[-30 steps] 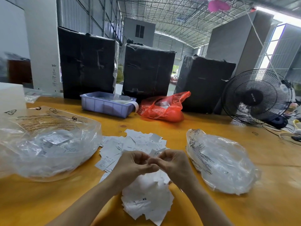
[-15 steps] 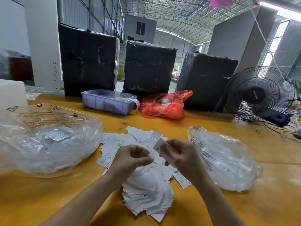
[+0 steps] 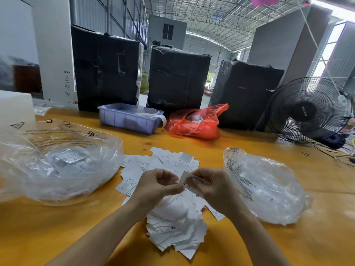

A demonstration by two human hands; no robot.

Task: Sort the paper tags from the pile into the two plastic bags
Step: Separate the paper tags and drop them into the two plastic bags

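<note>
Left of the pile of paper tags (image 3: 169, 217) on the yellow table (image 3: 57, 227): large clear plastic bag (image 3: 57, 162), mouth gaping, loose white tags inside. Right of the pile: smaller clear plastic bag (image 3: 265, 187), crumpled, contents hard to make out. Beyond the pile: lavender plastic bin (image 3: 130, 120) holding white material, red bag (image 3: 196, 122) just beside it. Above the pile: one white tag (image 3: 186, 180), long axis tilted, upper end leaning left, an "M" showing. Right hand (image 3: 213, 186) pinching that tag, fingers curled; left hand (image 3: 157, 186) curled, thumb tip meeting the tag's lower edge, both forearms raised off the table.
</note>
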